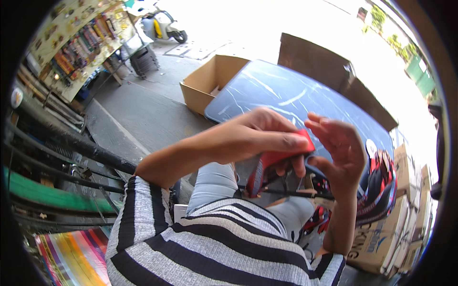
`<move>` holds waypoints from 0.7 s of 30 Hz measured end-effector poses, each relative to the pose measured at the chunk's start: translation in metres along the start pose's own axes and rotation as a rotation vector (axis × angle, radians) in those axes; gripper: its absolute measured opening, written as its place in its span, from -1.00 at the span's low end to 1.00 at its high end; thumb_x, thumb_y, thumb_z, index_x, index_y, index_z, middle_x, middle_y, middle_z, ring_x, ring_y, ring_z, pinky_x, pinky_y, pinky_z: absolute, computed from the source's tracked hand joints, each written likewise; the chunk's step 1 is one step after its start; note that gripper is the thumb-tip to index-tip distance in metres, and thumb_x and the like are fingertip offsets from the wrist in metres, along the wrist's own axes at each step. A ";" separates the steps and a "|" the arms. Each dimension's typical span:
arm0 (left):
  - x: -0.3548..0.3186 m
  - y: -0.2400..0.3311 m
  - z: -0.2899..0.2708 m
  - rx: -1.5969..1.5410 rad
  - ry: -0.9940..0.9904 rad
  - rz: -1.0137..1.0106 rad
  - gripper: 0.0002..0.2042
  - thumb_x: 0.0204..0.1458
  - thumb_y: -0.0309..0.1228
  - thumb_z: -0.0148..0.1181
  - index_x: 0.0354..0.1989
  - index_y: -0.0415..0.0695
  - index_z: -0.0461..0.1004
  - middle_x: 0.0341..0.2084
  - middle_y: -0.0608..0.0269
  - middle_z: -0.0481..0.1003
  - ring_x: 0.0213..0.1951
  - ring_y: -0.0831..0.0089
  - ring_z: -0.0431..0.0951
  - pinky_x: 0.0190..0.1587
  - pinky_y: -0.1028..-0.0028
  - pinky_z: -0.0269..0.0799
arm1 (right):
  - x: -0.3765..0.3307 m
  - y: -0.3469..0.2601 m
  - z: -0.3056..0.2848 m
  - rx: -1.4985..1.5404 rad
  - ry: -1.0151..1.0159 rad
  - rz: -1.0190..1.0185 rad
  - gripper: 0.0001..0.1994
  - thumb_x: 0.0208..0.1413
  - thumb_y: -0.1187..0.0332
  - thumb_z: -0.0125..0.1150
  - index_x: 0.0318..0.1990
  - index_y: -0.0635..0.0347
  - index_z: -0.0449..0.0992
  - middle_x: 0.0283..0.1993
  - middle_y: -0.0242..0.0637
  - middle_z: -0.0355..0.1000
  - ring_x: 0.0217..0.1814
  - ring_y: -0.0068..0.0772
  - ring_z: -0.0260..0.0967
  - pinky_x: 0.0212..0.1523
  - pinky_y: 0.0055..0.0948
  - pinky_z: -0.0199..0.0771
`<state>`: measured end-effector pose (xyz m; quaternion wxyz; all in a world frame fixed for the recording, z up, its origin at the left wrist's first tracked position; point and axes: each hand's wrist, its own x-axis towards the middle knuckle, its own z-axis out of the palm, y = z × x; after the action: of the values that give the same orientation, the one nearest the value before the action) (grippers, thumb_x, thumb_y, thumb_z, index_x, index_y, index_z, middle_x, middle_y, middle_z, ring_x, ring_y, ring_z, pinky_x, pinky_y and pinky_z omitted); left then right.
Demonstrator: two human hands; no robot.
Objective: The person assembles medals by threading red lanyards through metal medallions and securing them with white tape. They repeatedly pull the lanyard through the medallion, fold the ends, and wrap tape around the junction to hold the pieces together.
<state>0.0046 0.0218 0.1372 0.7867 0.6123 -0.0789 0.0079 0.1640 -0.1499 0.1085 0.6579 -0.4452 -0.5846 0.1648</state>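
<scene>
My left hand (267, 133) is closed, with its thumb pressed on a red lanyard (281, 155). The lanyard's printed band hangs down toward my lap, and a small dark fitting shows near its lower end. Just to the right, my right hand (341, 148) is raised with its fingers curved and apart, and I see nothing held in it. Both hands are above the near edge of a dark blue marble-patterned table (281, 90). A bundle of red, black and blue lanyards (381, 186) hangs at the table's right side.
An open cardboard box (198, 90) stands left of the table, with brown cardboard (315, 59) upright behind it. Stacked cartons (381, 238) are at the right. Black metal bars (71, 138) run along the left. A scooter (164, 26) is parked farther off.
</scene>
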 end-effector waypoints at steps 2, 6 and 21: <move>-0.008 0.010 0.002 0.093 0.087 0.057 -0.67 0.29 -0.24 0.10 -0.13 -0.32 0.59 -0.35 0.10 0.64 -0.42 0.54 0.61 -0.33 0.60 0.54 | -0.011 0.004 -0.002 0.022 0.082 0.072 -0.47 -0.02 0.55 0.46 0.13 0.36 0.38 0.16 -0.01 0.45 0.24 -0.20 0.43 0.26 -0.26 0.45; -0.030 0.036 -0.008 0.045 0.095 0.206 -0.52 0.40 -0.15 -0.27 -0.25 -0.31 0.49 -0.25 -0.13 0.55 -0.49 0.39 0.58 -0.29 0.37 0.53 | -0.051 0.027 0.006 0.074 0.178 0.312 -0.65 0.14 0.65 0.14 0.09 0.27 0.35 -0.06 -0.18 0.50 0.06 -0.39 0.50 0.14 -0.39 0.51; -0.047 0.058 -0.047 0.091 0.180 0.323 -0.49 0.43 -0.21 -0.33 0.34 -0.41 0.17 0.38 -0.22 0.12 -0.25 0.46 0.40 0.05 0.25 0.46 | -0.134 0.229 0.086 -0.251 -0.123 0.426 -0.30 -0.09 0.12 0.54 0.14 0.22 0.33 0.16 -0.06 0.35 0.27 -0.08 0.31 0.25 -0.14 0.28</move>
<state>-0.0428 0.0856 0.1760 0.7506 0.6232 -0.1052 0.1925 0.1196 -0.0893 -0.1606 0.5113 -0.6256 -0.5323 0.2527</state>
